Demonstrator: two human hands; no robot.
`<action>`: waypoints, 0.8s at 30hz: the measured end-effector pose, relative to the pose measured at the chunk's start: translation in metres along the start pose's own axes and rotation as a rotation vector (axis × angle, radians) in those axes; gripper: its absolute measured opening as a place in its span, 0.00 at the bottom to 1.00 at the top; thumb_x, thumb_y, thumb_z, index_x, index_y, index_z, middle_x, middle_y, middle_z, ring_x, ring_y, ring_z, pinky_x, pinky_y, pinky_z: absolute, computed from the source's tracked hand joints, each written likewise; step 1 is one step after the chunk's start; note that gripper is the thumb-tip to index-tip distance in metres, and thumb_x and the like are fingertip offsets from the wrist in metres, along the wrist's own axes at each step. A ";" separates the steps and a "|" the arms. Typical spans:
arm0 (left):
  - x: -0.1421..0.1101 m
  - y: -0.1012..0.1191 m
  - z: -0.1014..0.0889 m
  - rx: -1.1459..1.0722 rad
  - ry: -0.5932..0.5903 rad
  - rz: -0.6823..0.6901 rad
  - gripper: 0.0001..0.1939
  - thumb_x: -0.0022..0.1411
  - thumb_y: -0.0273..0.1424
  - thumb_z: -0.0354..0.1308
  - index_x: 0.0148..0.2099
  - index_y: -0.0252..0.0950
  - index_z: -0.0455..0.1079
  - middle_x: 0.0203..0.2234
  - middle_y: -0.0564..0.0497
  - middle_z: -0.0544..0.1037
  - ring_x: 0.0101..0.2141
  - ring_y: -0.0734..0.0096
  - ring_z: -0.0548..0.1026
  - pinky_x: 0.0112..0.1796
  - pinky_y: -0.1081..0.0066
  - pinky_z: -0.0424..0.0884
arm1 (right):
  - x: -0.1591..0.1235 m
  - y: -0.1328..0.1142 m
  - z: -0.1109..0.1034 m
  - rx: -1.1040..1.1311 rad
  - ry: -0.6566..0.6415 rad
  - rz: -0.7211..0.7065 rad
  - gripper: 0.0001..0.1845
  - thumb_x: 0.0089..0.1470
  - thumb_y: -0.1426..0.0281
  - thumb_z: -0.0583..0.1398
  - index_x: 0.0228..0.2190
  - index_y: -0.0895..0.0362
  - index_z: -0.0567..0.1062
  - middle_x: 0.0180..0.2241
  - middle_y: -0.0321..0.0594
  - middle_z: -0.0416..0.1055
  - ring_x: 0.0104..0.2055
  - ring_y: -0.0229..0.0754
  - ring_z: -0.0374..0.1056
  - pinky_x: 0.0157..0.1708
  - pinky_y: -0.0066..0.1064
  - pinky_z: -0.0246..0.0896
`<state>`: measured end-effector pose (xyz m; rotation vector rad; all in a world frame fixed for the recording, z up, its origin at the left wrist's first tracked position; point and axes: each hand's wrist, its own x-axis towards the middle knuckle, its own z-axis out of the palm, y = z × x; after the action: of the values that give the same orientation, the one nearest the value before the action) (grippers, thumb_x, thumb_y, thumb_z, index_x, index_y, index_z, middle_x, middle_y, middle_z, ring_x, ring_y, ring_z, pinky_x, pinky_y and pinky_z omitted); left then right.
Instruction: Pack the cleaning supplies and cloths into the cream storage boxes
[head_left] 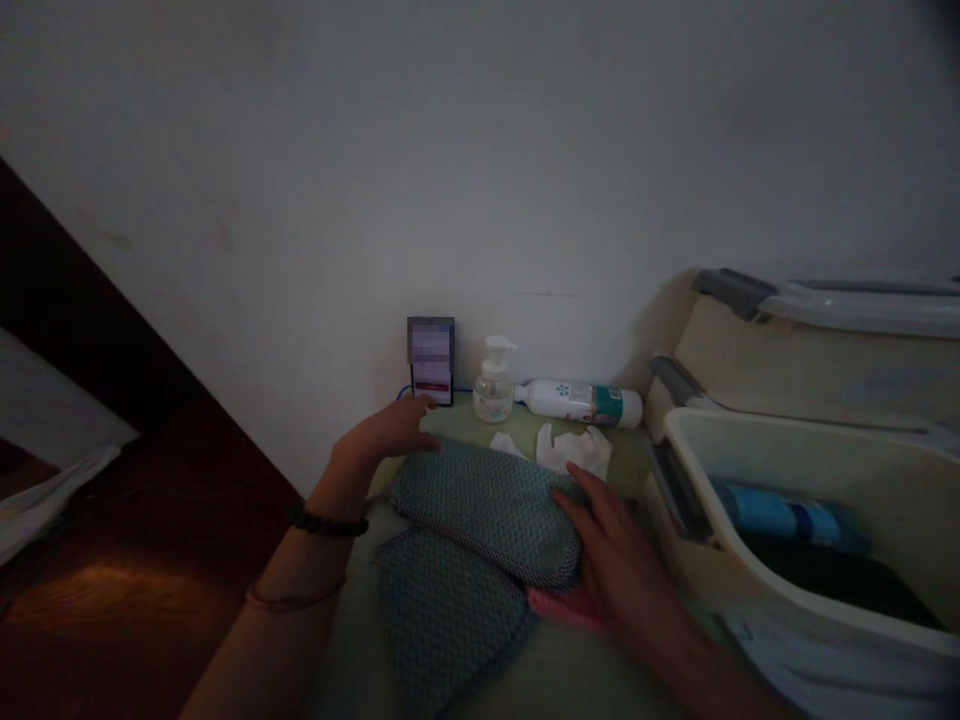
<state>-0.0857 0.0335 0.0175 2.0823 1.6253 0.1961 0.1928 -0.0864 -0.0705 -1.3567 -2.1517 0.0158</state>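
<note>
A folded grey-green woven cloth lies on the surface in front of me, with a darker edging. Beneath it spreads a second cloth of the same weave. My left hand is at the upper left corner of the folded cloth, thumb by its edge and fingers reaching toward the foot of a phone propped on the wall. On the cloth's right end lie the outstretched fingers of my right hand. A pink item pokes out under the cloth beside that hand.
A clear pump bottle stands by the wall. Right of it a white bottle with a green label lies on its side, with crumpled white tissue in front. At right, an open cream bin holds a blue package.
</note>
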 end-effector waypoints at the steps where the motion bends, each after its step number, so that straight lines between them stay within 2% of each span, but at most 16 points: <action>1: 0.000 0.009 0.002 0.002 -0.015 0.049 0.31 0.48 0.35 0.60 0.55 0.31 0.61 0.51 0.36 0.69 0.49 0.54 0.68 0.48 0.61 0.63 | -0.002 0.001 -0.001 0.016 0.004 -0.022 0.27 0.50 0.83 0.49 0.51 0.58 0.68 0.60 0.52 0.55 0.61 0.53 0.52 0.54 0.54 0.56; 3: -0.001 0.027 0.007 0.000 -0.059 0.134 0.28 0.50 0.35 0.60 0.54 0.32 0.64 0.50 0.39 0.70 0.49 0.58 0.69 0.50 0.63 0.62 | -0.005 0.003 -0.007 0.055 -0.030 -0.051 0.26 0.52 0.81 0.50 0.52 0.56 0.68 0.60 0.49 0.55 0.62 0.51 0.51 0.56 0.54 0.54; 6: -0.004 0.047 0.015 0.016 -0.176 0.261 0.26 0.49 0.32 0.62 0.52 0.34 0.67 0.51 0.43 0.71 0.51 0.60 0.68 0.52 0.65 0.60 | -0.006 0.002 -0.016 0.128 -0.170 -0.085 0.23 0.55 0.76 0.50 0.53 0.55 0.67 0.60 0.46 0.56 0.62 0.50 0.50 0.57 0.54 0.52; 8: -0.005 0.051 0.018 0.050 -0.207 0.302 0.24 0.52 0.30 0.61 0.53 0.33 0.67 0.52 0.42 0.71 0.52 0.58 0.67 0.53 0.63 0.59 | -0.005 0.000 -0.021 0.167 -0.258 -0.084 0.21 0.58 0.73 0.50 0.52 0.54 0.68 0.60 0.44 0.58 0.63 0.50 0.49 0.57 0.55 0.51; 10: -0.004 0.048 0.021 0.078 -0.207 0.310 0.23 0.55 0.30 0.58 0.54 0.32 0.66 0.53 0.40 0.70 0.53 0.56 0.67 0.53 0.61 0.59 | -0.003 -0.003 -0.024 0.192 -0.292 -0.055 0.18 0.59 0.70 0.51 0.49 0.53 0.71 0.58 0.44 0.60 0.63 0.50 0.49 0.58 0.56 0.49; 15: 0.003 0.038 0.026 0.089 -0.183 0.317 0.24 0.57 0.33 0.55 0.55 0.32 0.64 0.50 0.40 0.73 0.50 0.56 0.69 0.50 0.60 0.62 | 0.002 -0.007 -0.024 0.236 -0.239 0.058 0.14 0.60 0.68 0.49 0.35 0.55 0.74 0.53 0.46 0.64 0.58 0.50 0.56 0.56 0.54 0.53; 18: 0.007 0.037 0.030 0.099 -0.164 0.339 0.21 0.57 0.35 0.54 0.53 0.33 0.66 0.45 0.41 0.75 0.46 0.58 0.71 0.47 0.61 0.63 | 0.002 -0.008 -0.021 0.217 -0.231 0.064 0.11 0.59 0.68 0.52 0.35 0.55 0.73 0.51 0.47 0.65 0.56 0.49 0.60 0.54 0.50 0.58; 21: 0.008 0.038 0.033 0.124 -0.155 0.359 0.16 0.55 0.36 0.56 0.43 0.33 0.71 0.40 0.41 0.75 0.42 0.57 0.71 0.44 0.60 0.65 | 0.001 -0.007 -0.018 0.202 -0.218 0.033 0.09 0.59 0.68 0.53 0.34 0.54 0.73 0.52 0.46 0.64 0.55 0.49 0.60 0.53 0.51 0.59; 24: 0.006 0.042 0.030 0.123 -0.150 0.392 0.11 0.53 0.33 0.56 0.38 0.34 0.71 0.37 0.43 0.75 0.39 0.59 0.71 0.41 0.63 0.65 | -0.002 -0.007 -0.016 0.194 -0.210 0.035 0.09 0.59 0.67 0.53 0.35 0.54 0.72 0.53 0.46 0.64 0.56 0.49 0.60 0.53 0.51 0.58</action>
<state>-0.0351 0.0230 0.0096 2.4319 1.1575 0.0680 0.1956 -0.0956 -0.0563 -1.3287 -2.2293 0.3873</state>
